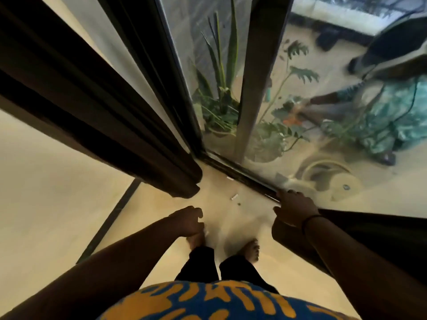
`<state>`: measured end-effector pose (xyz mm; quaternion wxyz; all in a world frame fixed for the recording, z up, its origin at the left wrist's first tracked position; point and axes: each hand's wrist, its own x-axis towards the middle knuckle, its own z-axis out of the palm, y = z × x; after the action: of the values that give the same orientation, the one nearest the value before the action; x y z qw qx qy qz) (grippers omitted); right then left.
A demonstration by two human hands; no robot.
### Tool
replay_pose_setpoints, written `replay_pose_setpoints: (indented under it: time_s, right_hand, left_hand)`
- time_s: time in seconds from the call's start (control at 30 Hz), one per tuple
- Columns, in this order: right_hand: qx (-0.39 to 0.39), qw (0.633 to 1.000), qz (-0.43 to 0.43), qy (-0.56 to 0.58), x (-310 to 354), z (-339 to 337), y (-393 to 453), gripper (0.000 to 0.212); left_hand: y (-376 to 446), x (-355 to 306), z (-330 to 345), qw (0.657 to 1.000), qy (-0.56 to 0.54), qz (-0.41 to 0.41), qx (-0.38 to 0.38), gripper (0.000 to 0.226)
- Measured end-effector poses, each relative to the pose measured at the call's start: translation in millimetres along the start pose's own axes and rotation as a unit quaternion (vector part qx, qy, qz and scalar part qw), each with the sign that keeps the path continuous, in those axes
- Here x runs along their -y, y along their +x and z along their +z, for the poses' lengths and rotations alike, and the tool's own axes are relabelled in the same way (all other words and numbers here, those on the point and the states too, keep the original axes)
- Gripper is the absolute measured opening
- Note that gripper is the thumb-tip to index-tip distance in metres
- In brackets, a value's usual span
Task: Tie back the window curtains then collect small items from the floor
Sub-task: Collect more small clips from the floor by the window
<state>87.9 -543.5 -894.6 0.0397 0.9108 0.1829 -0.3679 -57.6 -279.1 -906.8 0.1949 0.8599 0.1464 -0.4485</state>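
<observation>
Pale beige floor (57, 181), smooth, with one dark joint line (111, 220) running diagonally. Floor-to-ceiling glazing (300, 112) in dark framing; a dark bottom track (240, 175) meets the floor. One dark mullion (256, 77) divides the panes. Potted plants (221, 105) stand beyond the glass. Daylight enters through the glazing; interior dim.

Honestly there's no readable text anywhere in this shot, no labels, brands, numbers or signs. The shirt (208, 301) below the hands just has orange blobs on blue, not letters. The small white item (234, 197) on the floor just ahead of the hands is too tiny and blurry to show any print.
</observation>
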Motion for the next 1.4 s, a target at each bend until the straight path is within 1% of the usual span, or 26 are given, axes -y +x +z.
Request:
replay_pose_setpoints:
  time_s: [0.1,0.13,0.23,0.33,0.43,0.5,0.6,0.67,0.77,0.83,0.9,1.0,1.07,1.13,1.2,1.27,1.4]
  right_hand:
    - [0.019,0.998,0.045,0.050,-6,24,3,0.045]
    - [0.039,0.996,0.058,0.061,-6,36,6,0.043]
    - [0.101,0.977,0.141,0.122,-6,73,12,0.039]
    - [0.158,0.962,0.170,0.146,0,109,29,0.036]
    - [0.178,0.956,0.158,0.171,20,140,59,0.034]
    - [0.187,0.961,0.122,0.163,35,162,81,0.033]
    - [0.201,0.965,0.065,0.153,54,190,115,0.032]
    - [0.219,0.959,0.059,0.173,60,204,138,0.033]
    - [0.231,0.948,0.065,0.210,59,214,171,0.033]
    - [0.220,0.952,0.061,0.205,51,215,193,0.036]
    - [0.201,0.962,0.054,0.175,41,216,214,0.037]
    - [0.154,0.984,0.037,0.087,27,216,241,0.037]
    - [0.114,0.991,0.045,0.048,22,221,261,0.037]
    - [0.083,0.994,0.053,0.046,19,231,282,0.036]
    - [0.065,0.996,0.042,0.047,20,244,303,0.035]
    - [0.055,0.997,0.023,0.050,23,259,324,0.034]
    - [0.052,0.997,-0.009,0.055,35,296,366,0.029]
  left_hand:
    - [35,11,5,0.997,0.056,0.030,0.046,0.048]
    - [45,15,5,0.995,0.071,0.034,0.056,0.048]
    - [75,29,2,0.992,0.094,0.051,0.063,0.046]
    - [100,44,2,0.994,0.085,0.049,0.047,0.044]
    - [127,65,10,0.995,0.082,0.045,0.028,0.042]
    - [147,79,20,0.995,0.092,0.039,0.027,0.042]
    - [169,97,34,0.994,0.106,0.008,0.027,0.045]
    - [189,102,45,0.995,0.090,-0.020,0.046,0.045]
    - [215,96,65,0.996,0.069,-0.045,0.045,0.044]
    - [237,82,85,0.996,0.065,-0.045,0.046,0.042]
    - [258,63,100,0.997,0.027,-0.051,0.050,0.040]
    - [295,44,110,0.996,-0.046,-0.056,0.041,0.035]
    - [320,34,118,0.995,-0.068,-0.052,0.055,0.035]
    - [341,19,132,0.995,-0.067,-0.042,0.061,0.036]
    - [363,11,147,0.995,-0.066,-0.034,0.068,0.038]
    - [382,9,154,0.995,-0.074,-0.029,0.058,0.038]
    - [411,16,168,0.989,-0.135,-0.024,0.053,0.036]
